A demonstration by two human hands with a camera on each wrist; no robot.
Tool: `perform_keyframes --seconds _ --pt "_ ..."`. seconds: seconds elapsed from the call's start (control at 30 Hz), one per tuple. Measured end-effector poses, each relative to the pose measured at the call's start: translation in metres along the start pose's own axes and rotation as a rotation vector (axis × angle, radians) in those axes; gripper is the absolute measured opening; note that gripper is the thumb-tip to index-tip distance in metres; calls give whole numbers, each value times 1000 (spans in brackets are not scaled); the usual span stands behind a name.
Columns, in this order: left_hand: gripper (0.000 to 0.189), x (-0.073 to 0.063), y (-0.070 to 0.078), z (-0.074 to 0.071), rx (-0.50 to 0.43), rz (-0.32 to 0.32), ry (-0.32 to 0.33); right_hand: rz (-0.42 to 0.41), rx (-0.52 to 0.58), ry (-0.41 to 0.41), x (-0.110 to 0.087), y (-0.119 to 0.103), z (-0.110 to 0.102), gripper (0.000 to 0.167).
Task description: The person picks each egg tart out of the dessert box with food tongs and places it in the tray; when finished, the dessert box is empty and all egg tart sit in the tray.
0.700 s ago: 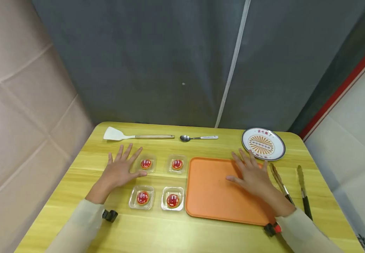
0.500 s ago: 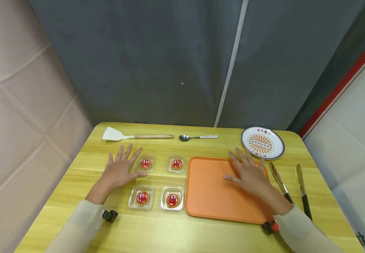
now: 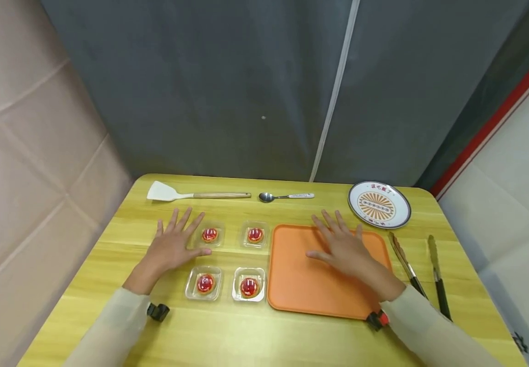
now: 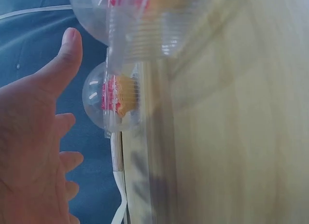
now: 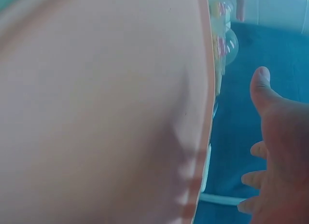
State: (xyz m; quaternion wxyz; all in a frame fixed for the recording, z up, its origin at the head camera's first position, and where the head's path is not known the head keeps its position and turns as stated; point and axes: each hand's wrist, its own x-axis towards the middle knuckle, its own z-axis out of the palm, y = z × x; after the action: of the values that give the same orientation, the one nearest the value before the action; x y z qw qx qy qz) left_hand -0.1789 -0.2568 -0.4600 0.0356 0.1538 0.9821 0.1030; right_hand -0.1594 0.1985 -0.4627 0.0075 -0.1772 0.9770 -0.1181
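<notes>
My left hand (image 3: pixel 173 250), fingers spread, hovers at the left beside several small red-topped tarts in clear plastic boxes. Its thumb reaches near the back left tart (image 3: pixel 210 235); the front left tart (image 3: pixel 206 284) lies closer to me. In the left wrist view the boxes have domed lids, and the left hand (image 4: pixel 34 122) stands apart from them. Over the orange tray (image 3: pixel 292 285) is my right hand (image 3: pixel 344 250), also spread and holding nothing. The right wrist view shows a gap between the right hand (image 5: pixel 285 156) and the tray (image 5: pixel 120 89).
Along the back edge lie a white spatula (image 3: pixel 163 192) with a wooden handle and a spoon (image 3: pixel 266 197). A patterned plate (image 3: pixel 379 205) stands back right. Two metal arms with black handles, apparently tongs (image 3: pixel 440 293), lie right; my sleeve covers their lower end. A dark curtain (image 3: pixel 228 102) hangs behind.
My right hand has moved left across the tray, away from the plate. The left hand keeps its place. The whole head view has shifted slightly.
</notes>
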Motion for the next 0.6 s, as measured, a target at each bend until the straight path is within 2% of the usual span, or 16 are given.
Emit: perform_keyframes --seconds 0.4,0.6 --pt "104 -1 -6 4 40 20 29 -92 11 -23 29 -30 5 97" --pt "104 1 -11 9 -12 33 22 -129 31 -68 45 -50 6 97"
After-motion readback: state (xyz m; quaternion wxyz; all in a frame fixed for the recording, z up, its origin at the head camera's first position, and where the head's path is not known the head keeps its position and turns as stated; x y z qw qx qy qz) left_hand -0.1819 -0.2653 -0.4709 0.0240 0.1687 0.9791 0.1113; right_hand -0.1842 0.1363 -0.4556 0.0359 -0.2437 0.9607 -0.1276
